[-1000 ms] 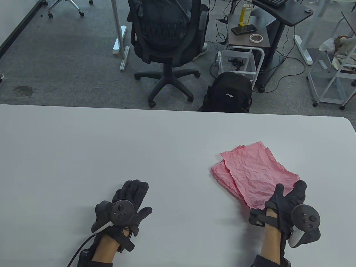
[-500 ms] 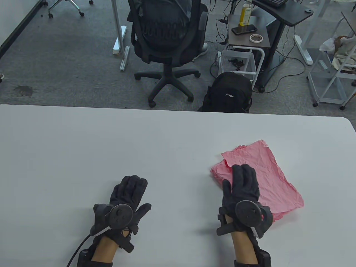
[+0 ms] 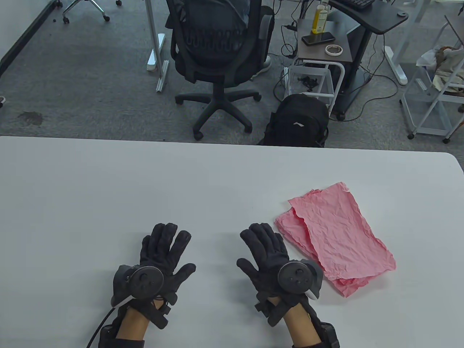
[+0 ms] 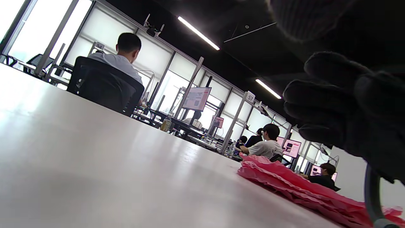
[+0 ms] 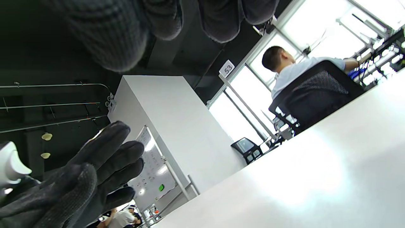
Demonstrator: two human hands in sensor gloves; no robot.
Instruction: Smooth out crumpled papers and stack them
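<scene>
Both my hands are flat on the counter point(image 3: 108, 181) right now, palms down, fingers straight and a bit spread, holding nothing. My left hand point(image 3: 159, 259) sits near the front edge, and my right hand point(image 3: 268, 259) is beside it with a clear gap of bare counter between the two. Each one has its round black tracker strapped on the back.

The pink papers point(image 3: 335, 235) are just off to the outer side of my right hand, lying in a stack. I can make out at least two sheets, the top one shifted a bit so an edge of the lower one peeks out on the side toward my hand and at the near end. They're still wrinkly but lying pretty flat. The near part of the stack runs right alongside my right hand's tracker; I can't tell if they actually touch, but my fingers aren't on the paper.

From my left wrist view the stack point(image 4: 294, 186) shows up low on the counter as layered pink edges, with my right hand point(image 4: 348, 110) dark in front of it. My right wrist view shows my left hand point(image 5: 79, 183) off to the side and bare white counter point(image 5: 316, 177).
</scene>
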